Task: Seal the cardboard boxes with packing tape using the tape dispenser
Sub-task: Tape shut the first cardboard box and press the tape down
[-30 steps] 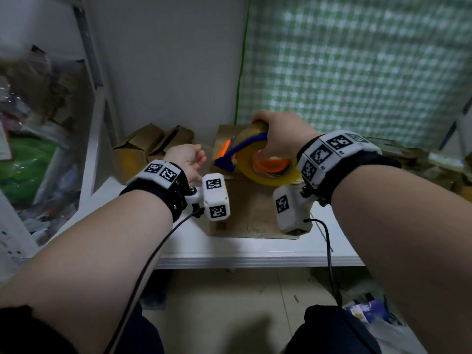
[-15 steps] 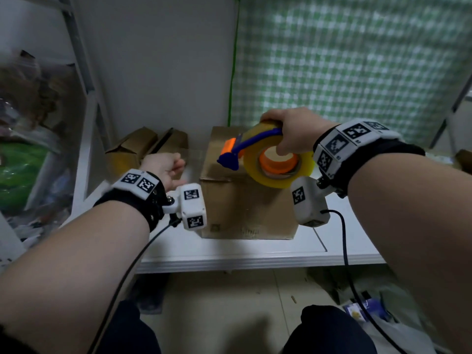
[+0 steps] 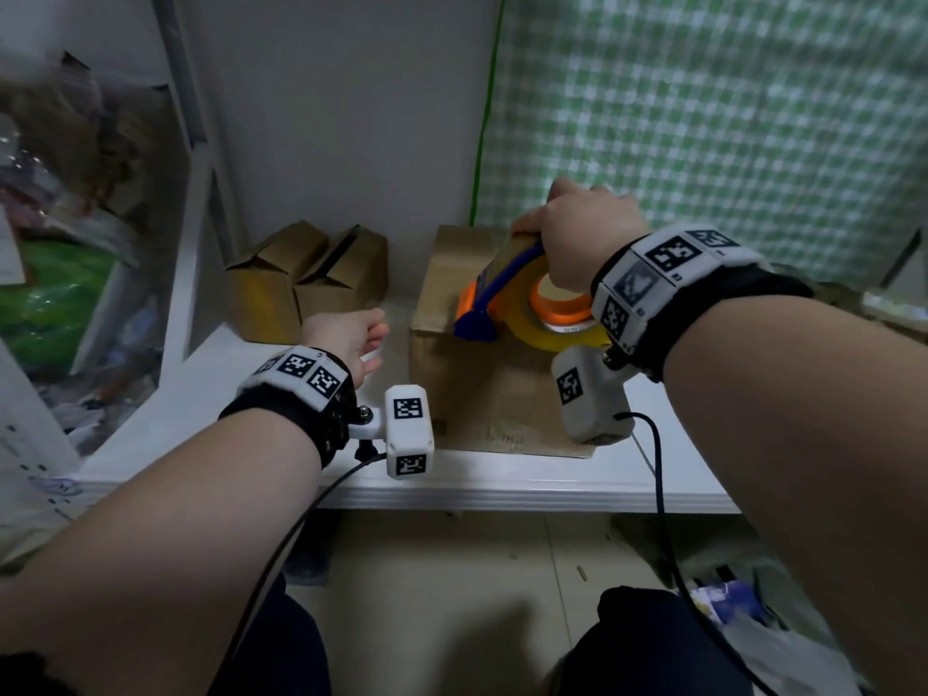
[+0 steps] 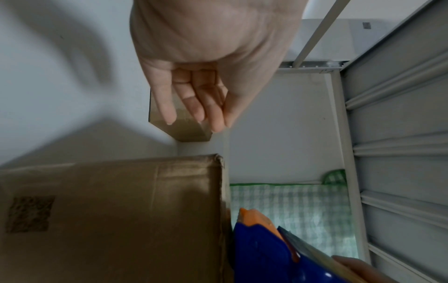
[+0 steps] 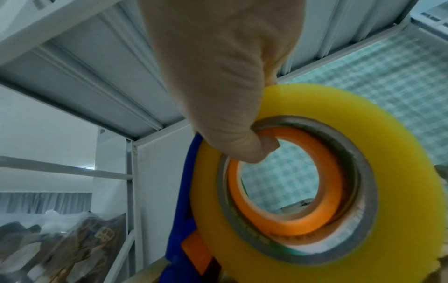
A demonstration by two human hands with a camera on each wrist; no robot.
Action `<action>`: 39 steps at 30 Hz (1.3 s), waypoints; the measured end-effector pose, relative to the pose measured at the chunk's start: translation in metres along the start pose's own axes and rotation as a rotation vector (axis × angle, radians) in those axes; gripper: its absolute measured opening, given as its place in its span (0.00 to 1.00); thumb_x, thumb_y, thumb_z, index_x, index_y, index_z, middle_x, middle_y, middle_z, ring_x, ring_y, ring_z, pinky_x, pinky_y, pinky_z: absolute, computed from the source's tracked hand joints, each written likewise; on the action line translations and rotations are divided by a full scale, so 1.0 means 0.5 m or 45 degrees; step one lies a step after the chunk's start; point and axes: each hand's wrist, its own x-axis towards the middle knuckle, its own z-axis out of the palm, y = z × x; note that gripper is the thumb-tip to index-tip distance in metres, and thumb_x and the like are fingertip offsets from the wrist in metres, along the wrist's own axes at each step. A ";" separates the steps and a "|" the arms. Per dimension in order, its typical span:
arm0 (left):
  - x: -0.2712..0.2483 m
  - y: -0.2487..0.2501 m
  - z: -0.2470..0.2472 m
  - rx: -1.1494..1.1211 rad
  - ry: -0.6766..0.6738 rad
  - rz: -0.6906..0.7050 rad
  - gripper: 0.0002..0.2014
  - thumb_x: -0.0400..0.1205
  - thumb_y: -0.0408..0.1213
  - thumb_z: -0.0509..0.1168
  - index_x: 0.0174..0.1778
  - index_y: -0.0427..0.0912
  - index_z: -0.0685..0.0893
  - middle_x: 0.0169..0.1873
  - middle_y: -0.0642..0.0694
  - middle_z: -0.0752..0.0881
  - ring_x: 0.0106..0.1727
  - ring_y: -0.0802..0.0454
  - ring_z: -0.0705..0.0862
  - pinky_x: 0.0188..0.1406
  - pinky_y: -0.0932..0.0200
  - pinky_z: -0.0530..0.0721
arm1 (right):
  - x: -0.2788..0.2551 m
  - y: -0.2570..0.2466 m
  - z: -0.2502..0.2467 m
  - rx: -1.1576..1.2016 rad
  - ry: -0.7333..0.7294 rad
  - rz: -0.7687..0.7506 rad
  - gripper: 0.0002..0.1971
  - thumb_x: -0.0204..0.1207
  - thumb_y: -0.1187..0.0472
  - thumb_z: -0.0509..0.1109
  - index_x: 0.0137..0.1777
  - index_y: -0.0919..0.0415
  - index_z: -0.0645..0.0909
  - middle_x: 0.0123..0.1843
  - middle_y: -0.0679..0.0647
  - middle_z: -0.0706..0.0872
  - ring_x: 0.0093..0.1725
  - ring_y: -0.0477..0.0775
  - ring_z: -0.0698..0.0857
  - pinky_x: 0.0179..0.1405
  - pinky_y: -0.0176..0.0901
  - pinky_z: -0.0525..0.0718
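A closed cardboard box [image 3: 482, 394] [image 4: 109, 220] lies flat on the white shelf [image 3: 502, 482]. My right hand [image 3: 577, 243] [image 5: 223, 86] grips a tape dispenser [image 3: 522, 303] [image 5: 290, 181] with a yellow tape roll, orange hub and blue frame, its thumb hooked in the hub. The dispenser sits over the box's top, blue nose toward the left edge [image 4: 261, 249]. My left hand [image 3: 351, 339] [image 4: 196, 107] hovers left of the box, fingers loosely extended, holding nothing.
Two small cardboard boxes [image 3: 306, 283] with raised flaps stand at the back left against the wall. A green checked cloth [image 3: 703, 133] hangs behind. A white shelf post [image 3: 191, 203] and bagged clutter [image 3: 60, 218] stand at left. Floor and a bag [image 3: 728, 600] lie below.
My right hand has lowered the dispenser toward the box top and tilted it. My left hand has loosened from curled fingers and stays left of the box.
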 end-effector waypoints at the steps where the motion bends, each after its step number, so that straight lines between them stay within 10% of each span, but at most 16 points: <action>1: 0.002 0.000 0.000 -0.008 -0.001 0.009 0.05 0.78 0.35 0.70 0.37 0.40 0.84 0.34 0.46 0.86 0.36 0.55 0.83 0.49 0.50 0.84 | 0.001 -0.002 0.000 -0.016 0.005 0.004 0.29 0.78 0.67 0.62 0.73 0.35 0.70 0.64 0.57 0.71 0.62 0.66 0.75 0.50 0.53 0.70; 17: 0.020 -0.021 -0.024 0.004 0.021 0.019 0.06 0.78 0.35 0.70 0.35 0.40 0.83 0.34 0.45 0.86 0.37 0.55 0.83 0.45 0.53 0.82 | -0.008 -0.039 0.004 -0.111 0.047 0.006 0.22 0.80 0.67 0.60 0.70 0.43 0.75 0.59 0.56 0.76 0.61 0.62 0.74 0.45 0.51 0.70; 23: 0.018 -0.050 -0.021 0.073 0.001 -0.010 0.07 0.77 0.38 0.72 0.41 0.37 0.86 0.31 0.47 0.85 0.31 0.55 0.80 0.39 0.58 0.80 | -0.006 -0.078 0.005 -0.282 -0.007 0.069 0.14 0.81 0.71 0.58 0.61 0.61 0.80 0.41 0.57 0.73 0.58 0.62 0.77 0.39 0.51 0.77; 28: 0.010 -0.072 -0.007 0.095 -0.031 -0.057 0.07 0.78 0.39 0.70 0.40 0.38 0.85 0.30 0.48 0.84 0.29 0.56 0.79 0.31 0.61 0.75 | 0.002 -0.104 0.021 -0.366 0.016 0.119 0.15 0.83 0.68 0.57 0.67 0.67 0.77 0.65 0.64 0.79 0.67 0.70 0.73 0.62 0.64 0.80; 39: 0.010 -0.101 0.007 0.081 -0.118 -0.120 0.07 0.80 0.37 0.67 0.37 0.41 0.84 0.28 0.49 0.84 0.31 0.55 0.79 0.33 0.60 0.76 | 0.007 -0.107 0.029 -0.277 0.054 0.172 0.14 0.82 0.70 0.57 0.64 0.65 0.78 0.60 0.63 0.81 0.64 0.67 0.75 0.59 0.63 0.80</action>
